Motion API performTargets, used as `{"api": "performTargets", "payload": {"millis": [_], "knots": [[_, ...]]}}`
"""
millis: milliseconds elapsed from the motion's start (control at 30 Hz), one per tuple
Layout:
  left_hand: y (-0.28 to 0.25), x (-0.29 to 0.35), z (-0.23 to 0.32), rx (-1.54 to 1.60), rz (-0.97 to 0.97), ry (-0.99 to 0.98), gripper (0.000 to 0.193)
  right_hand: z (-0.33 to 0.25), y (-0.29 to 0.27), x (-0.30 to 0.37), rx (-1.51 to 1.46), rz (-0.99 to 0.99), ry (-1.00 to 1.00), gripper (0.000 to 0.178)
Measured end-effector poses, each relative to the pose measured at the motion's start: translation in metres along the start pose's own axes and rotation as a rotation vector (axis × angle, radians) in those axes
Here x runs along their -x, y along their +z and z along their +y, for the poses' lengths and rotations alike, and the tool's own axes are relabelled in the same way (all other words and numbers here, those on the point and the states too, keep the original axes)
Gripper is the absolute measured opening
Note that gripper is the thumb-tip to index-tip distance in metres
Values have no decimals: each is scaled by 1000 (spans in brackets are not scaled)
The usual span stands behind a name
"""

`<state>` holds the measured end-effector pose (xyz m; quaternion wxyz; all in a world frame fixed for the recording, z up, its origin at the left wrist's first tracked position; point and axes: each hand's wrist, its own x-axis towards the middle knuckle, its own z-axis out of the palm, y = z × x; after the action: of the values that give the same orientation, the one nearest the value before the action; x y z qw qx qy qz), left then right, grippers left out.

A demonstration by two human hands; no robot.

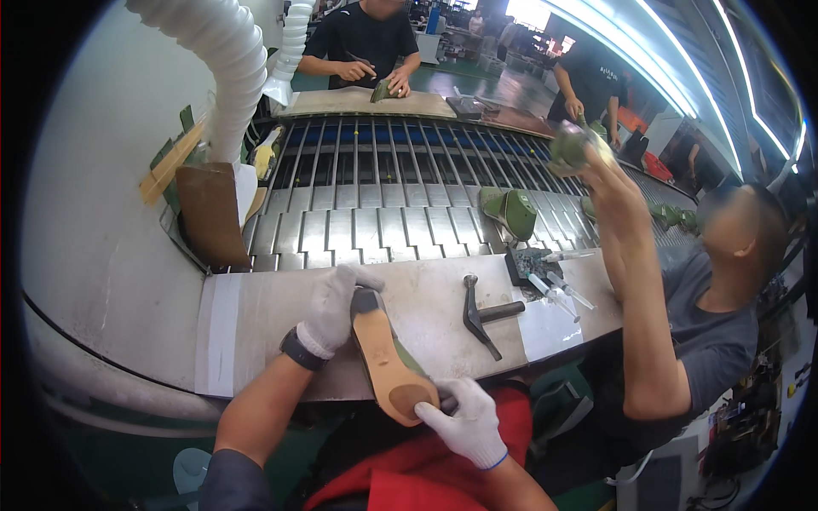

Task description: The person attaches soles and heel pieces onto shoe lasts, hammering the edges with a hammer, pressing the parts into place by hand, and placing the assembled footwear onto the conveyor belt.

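Note:
A green shoe is tipped so that its tan sole faces me, with the dark heel at the far end and the toe close to my lap. At the heel, my left hand in a white glove is closed round the shoe. My right hand, gloved too, grips the toe, its thumb on a darker round patch of the sole. Right of the shoe, a hammer with a dark head and short handle lies on the worktable.
Several syringes lie by a dark block. Beyond the table runs a metal slat conveyor carrying another green shoe. A co-worker at right raises an arm holding a green shoe. White ducting hangs at left.

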<state>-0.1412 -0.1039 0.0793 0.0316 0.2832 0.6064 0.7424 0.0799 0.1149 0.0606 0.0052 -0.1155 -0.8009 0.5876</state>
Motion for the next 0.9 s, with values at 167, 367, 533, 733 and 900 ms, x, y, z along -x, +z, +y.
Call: {"api": "performTargets", "payload": {"millis": [167,367,533,733,900], "knots": [[32,5,11,32,-118,-16,61,-115,-7,-49,196,10,-471,51],[21,3,13,-138,-153,72,75,-146,0,-80,453,-69,-994,38],[21,-10,20,-51,-110,-51,103,-147,-9,-34,612,-25,-969,55],[15,1,8,47,-79,28,98,-138,15,-64,601,20,-913,46],[15,5,22,-92,-154,-102,119,-128,17,-71,565,2,-924,50]]}}
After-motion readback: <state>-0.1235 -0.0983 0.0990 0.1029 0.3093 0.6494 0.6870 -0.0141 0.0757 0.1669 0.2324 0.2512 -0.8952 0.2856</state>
